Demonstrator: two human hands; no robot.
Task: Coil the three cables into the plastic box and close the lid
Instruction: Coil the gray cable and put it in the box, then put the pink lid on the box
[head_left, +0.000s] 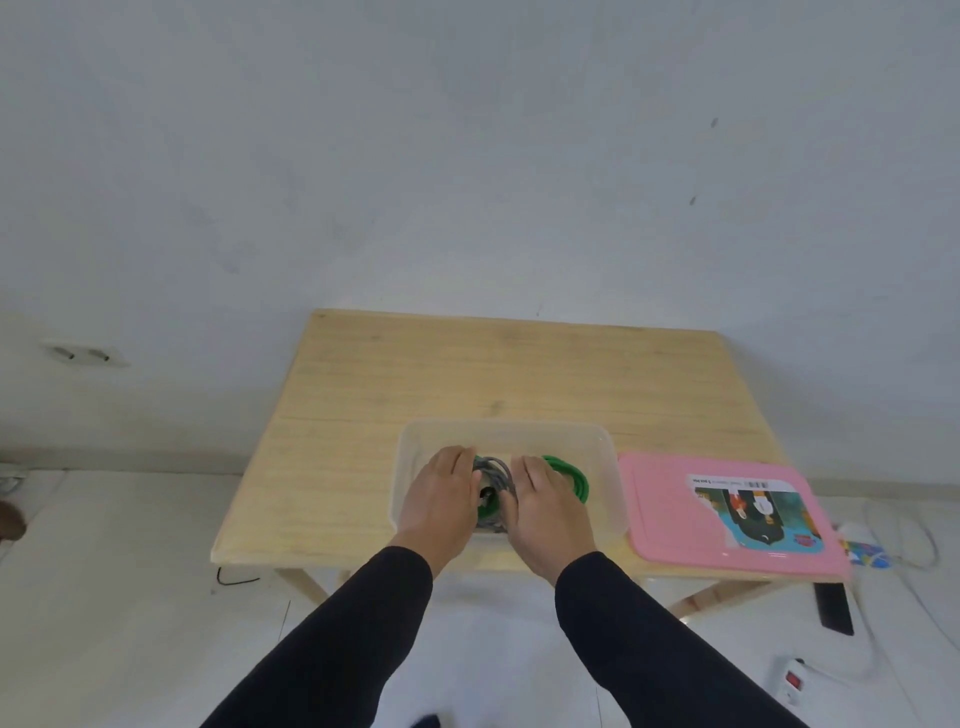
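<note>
A clear plastic box (605, 457) stands near the front edge of the wooden table (467, 364). Inside it lie a coiled green cable (569, 473) and a coiled grey cable (496, 475); a third cable is not distinguishable. My left hand (441, 493) and my right hand (545, 506) are both inside the box, palms down, pressing on the coils from the left and right, fingers spread over the cables. The pink lid (670, 519), bearing a colourful label, lies flat on the table just right of the box.
The table stands against a white wall. On the white floor to the right are a power strip (789, 683), white cords, a dark flat object (834, 608) and a small colourful packet (867, 553). A wall socket (83, 354) sits at left.
</note>
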